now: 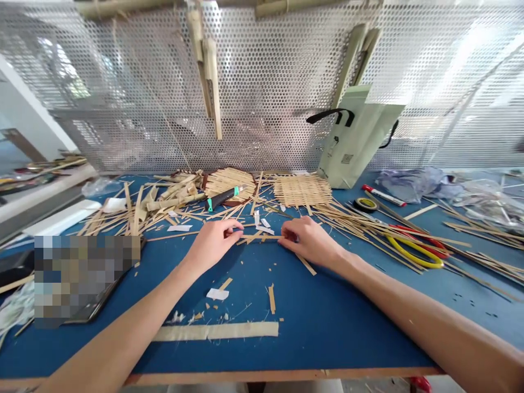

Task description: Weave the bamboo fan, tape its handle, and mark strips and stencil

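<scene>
A thin, flat bamboo strip [264, 237] spans the gap between my two hands, low over the blue table. My left hand [216, 240] pinches near its left end, thumb and forefinger closed. At the other end, the curled fingers of my right hand [309, 240] grip it. Just behind the hands lie small white paper pieces [266, 223] and loose bamboo strips. Farther back are a woven bamboo mat [303, 191] and a many-sided bamboo panel [229, 179] with a dark rim. A black and teal utility knife [221, 198] rests against the panel.
Yellow-and-red-handled pliers [415, 254], a tape roll [365, 204] and a red-and-white marker [383, 195] lie right. A pale paper bag [358, 139] stands behind. Left is a dark tablet-like object [102, 305]. A wide flat strip [241, 330] lies near the front edge.
</scene>
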### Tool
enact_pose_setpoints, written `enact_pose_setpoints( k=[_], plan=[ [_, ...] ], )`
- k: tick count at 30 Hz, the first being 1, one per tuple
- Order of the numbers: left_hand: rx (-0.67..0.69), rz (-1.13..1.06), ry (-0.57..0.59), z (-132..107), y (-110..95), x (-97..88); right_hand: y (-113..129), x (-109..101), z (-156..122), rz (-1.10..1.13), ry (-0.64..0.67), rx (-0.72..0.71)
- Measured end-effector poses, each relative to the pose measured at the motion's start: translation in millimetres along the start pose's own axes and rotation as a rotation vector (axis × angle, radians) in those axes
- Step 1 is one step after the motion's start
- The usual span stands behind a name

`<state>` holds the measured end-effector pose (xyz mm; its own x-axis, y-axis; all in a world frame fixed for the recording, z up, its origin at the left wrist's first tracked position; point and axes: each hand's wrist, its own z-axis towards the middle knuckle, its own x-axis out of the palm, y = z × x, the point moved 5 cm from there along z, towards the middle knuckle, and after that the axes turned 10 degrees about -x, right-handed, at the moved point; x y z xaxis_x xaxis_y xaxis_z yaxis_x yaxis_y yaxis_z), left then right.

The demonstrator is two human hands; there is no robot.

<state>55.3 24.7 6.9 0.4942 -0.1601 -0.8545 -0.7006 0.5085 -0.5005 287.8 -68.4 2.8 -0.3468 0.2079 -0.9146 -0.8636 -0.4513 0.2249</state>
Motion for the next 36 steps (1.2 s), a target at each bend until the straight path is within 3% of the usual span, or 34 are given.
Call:
enact_pose_setpoints(
  k=[10, 18, 20, 23, 27, 36],
  plan=[
    [-0.069, -0.186, -0.034, 4, 14, -7.8, -69, -28, -21, -0.224, -0.118, 0.298],
    [-0.114, -0.181, -0.104, 6, 21, -14.8, -117, -50, -52, -0.355, -0.244, 0.506],
    [-0.156, -0.267, -0.141, 6, 25, -18.4, -126, -48, -55, -0.347, -0.256, 0.544],
    [-0.250, -0.562, -0.134, 6, 33, -19.0, -134, -42, -56, -0.301, -0.253, 0.586],
    [-0.340, -0.825, -0.129, 4, 39, -16.1, -136, -39, -50, -0.199, -0.279, 0.569],
    [-0.365, -0.862, -0.127, 8, 42, -10.4, -118, -41, -27, 0.128, -0.376, 0.314]
  ],
)
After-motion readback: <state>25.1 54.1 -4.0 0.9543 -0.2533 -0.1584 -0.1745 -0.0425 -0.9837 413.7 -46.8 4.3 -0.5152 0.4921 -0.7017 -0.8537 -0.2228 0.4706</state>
